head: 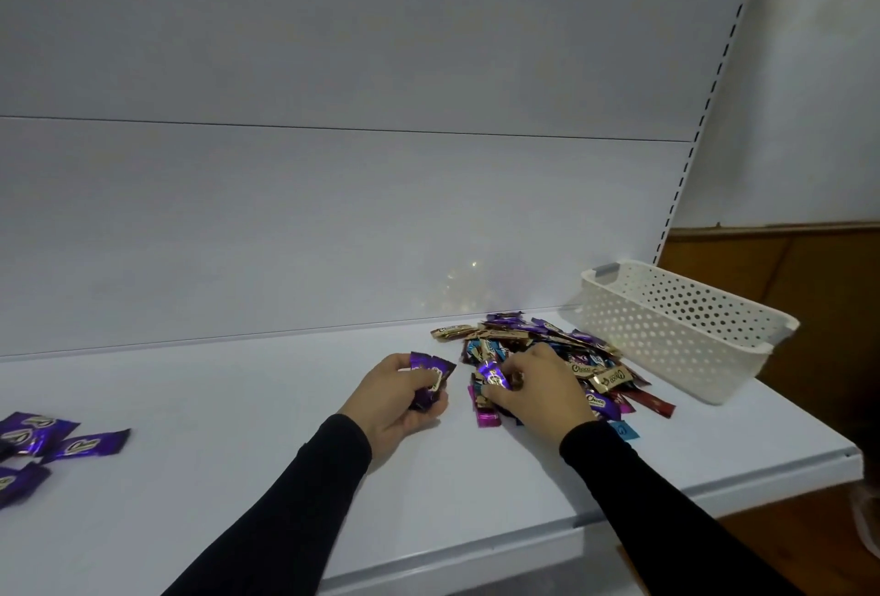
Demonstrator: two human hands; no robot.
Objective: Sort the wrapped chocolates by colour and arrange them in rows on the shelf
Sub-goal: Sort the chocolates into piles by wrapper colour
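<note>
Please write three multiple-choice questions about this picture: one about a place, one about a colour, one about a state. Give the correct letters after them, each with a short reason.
1. Where does the white perforated basket stand?
A. at the shelf's right end, beyond the mixed pile
B. at the shelf's left end
C. on the floor

2. What colour are the wrapped chocolates in the left hand?
A. gold
B. purple
C. blue

3. What is the right hand doing?
A. resting flat on bare shelf
B. holding the basket
C. pinching a purple chocolate at the mixed pile

Answers: 1 A, it sits right of the pile; 2 B, purple foil shows above the fingers; 3 C, its fingers curl round one wrapper.
</note>
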